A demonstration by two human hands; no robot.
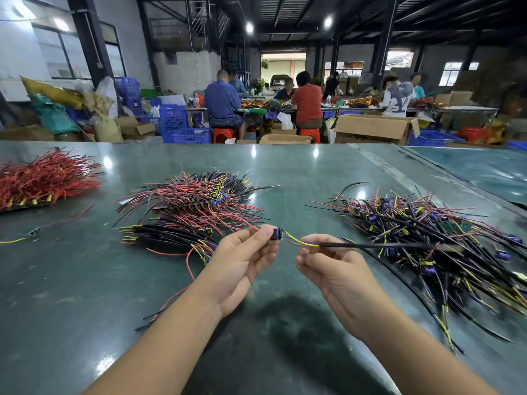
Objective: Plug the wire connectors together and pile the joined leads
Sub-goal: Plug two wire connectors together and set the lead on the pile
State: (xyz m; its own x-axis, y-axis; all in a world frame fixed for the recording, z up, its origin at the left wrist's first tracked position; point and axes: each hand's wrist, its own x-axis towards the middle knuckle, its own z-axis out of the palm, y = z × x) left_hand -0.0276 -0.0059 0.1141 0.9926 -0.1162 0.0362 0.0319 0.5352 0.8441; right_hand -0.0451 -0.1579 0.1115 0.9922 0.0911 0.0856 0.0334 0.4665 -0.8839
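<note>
My left hand (242, 260) pinches a purple connector (276, 234) between thumb and fingertips, with red wires trailing left from it. A black-sleeved lead (370, 245) with yellow and purple wires runs from that connector to the right, over my right hand (333, 266). The right hand's fingers are loosely curled just under the lead; whether they touch it is unclear. A stacked pile of joined leads (196, 203) lies behind my left hand. A loose pile of black leads (433, 232) spreads out on the right.
The green table (299, 172) also carries a heap of red leads (42, 181) at far left and one stray lead (34, 232) near the left edge. Behind the table people sit at benches among cardboard boxes (373, 128) and blue crates (174, 121).
</note>
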